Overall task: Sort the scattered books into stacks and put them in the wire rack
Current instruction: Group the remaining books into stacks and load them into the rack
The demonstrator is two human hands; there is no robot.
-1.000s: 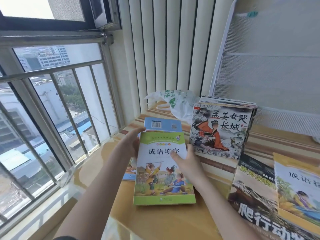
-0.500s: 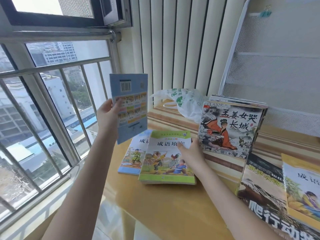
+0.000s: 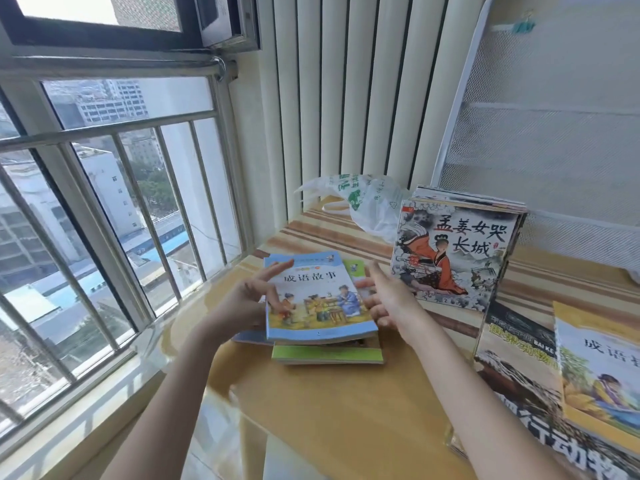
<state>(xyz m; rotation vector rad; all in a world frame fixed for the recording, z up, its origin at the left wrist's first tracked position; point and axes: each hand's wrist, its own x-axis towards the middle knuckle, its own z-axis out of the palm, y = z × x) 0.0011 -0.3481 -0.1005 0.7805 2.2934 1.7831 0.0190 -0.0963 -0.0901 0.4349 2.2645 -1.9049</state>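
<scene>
**Blue book lands on the green one**

The wire rack point(image 3: 554, 133) stands far right, with upright books point(image 3: 453, 251) leaning at its foot. A blue book point(image 3: 317, 299), raised half a second ago, now lies on the green book point(image 3: 329, 355): a stack begins. The left hand point(image 3: 249, 299) and right hand point(image 3: 388, 299) flank it, fingers released. Right-side books are cropped; the lowest book is mostly hidden.

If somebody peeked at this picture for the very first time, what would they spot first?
Probably the blue storybook in the middle of the table, topping a small pile with a green book under it, the left hand and right hand flanking it. Next, the painted cover of a figure in orange robes, fronting a stack standing before the white wire rack on the right.
</scene>
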